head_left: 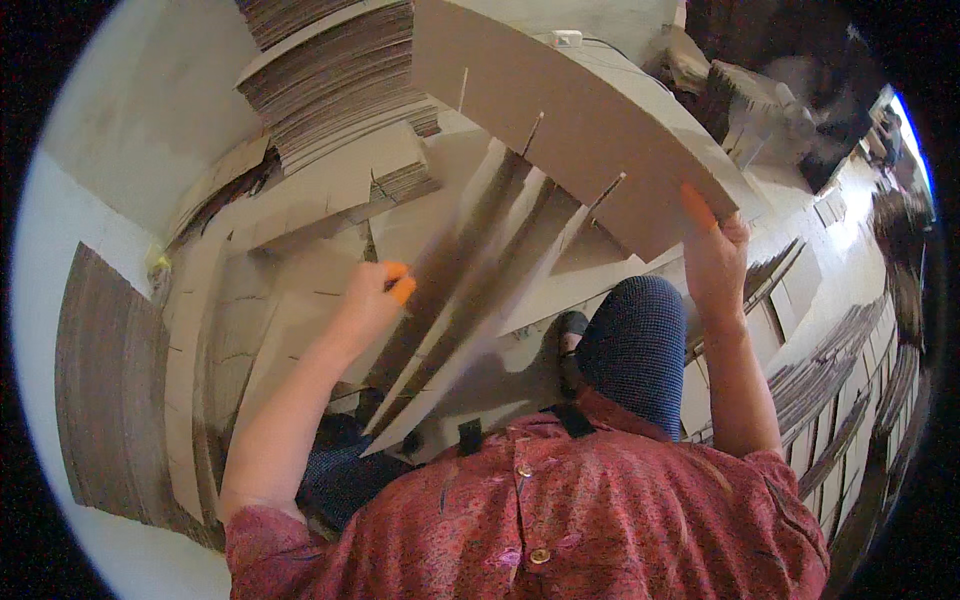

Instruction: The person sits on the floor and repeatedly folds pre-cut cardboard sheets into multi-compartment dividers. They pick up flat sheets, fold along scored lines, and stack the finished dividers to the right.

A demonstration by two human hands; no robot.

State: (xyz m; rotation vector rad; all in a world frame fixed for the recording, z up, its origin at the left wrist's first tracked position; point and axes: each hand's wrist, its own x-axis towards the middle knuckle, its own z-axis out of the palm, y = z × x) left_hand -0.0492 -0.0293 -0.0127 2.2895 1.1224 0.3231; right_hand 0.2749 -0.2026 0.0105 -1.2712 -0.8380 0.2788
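My right hand (pixel 716 262) grips the right end of a long brown cardboard panel (pixel 590 135), its orange-covered thumb lying on the near face. Along its lower edge the panel has slots, where narrower cardboard strips (pixel 480 255) meet it crosswise. These strips slant down toward my lap and are smeared by motion. Just left of them is my left hand (pixel 365 308), fingers curled in, with orange covers on the fingertips. Whether it pinches anything is hidden.
Stacked cardboard sheets (pixel 335 85) rise at the back left, with another stack (pixel 105 390) at the far left. Flat cardboard pieces (pixel 330 195) lie between. Several slotted cardboard bundles (pixel 830 370) line the right side. My knee (pixel 635 345) is under the panel. Another person (pixel 890 135) is far off right.
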